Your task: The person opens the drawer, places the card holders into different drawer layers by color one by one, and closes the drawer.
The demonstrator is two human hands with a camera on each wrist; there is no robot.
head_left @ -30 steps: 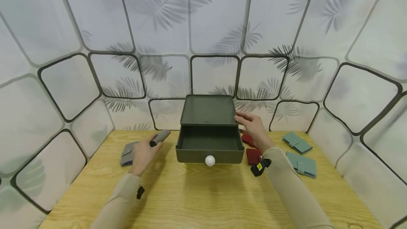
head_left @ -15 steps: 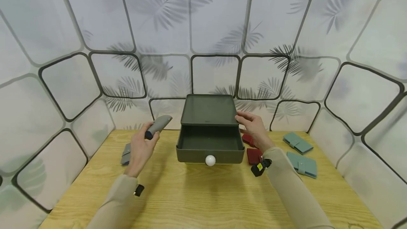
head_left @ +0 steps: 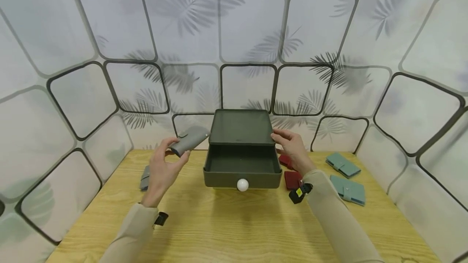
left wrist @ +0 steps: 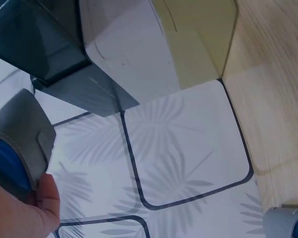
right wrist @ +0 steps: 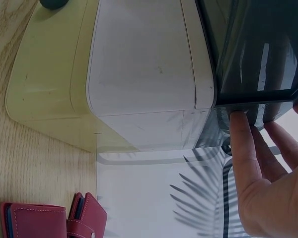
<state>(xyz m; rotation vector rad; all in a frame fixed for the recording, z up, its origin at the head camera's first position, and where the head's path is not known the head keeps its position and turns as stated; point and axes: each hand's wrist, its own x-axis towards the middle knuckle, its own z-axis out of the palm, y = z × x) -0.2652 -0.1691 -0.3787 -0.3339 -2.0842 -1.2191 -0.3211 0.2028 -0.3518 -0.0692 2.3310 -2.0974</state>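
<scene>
My left hand (head_left: 162, 169) pinches a grey wallet (head_left: 191, 139) with a snap strap and a blue inside, held in the air just left of the drawer box. In the left wrist view the same wallet (left wrist: 27, 131) shows its open edge, with thumb and fingertips on it. The small dark green drawer box (head_left: 241, 127) stands mid-table, its top drawer (head_left: 223, 178) pulled out by its white knob side. My right hand (head_left: 291, 147) touches the box's right side; in the right wrist view straight fingers (right wrist: 243, 144) rest against the dark green side wall.
Another grey wallet (head_left: 145, 178) lies on the wooden table (head_left: 234, 226) at left. Two red wallets (head_left: 292, 180) lie right of the box, partly behind the right hand. Farther right are two teal wallets (head_left: 347, 190). A patterned curtain (head_left: 248, 27) surrounds the table's back and sides.
My left hand has lifted the grey wallet up from the left of the table, turned it, and brought it right toward the box. The right hand stays at the box's side.
</scene>
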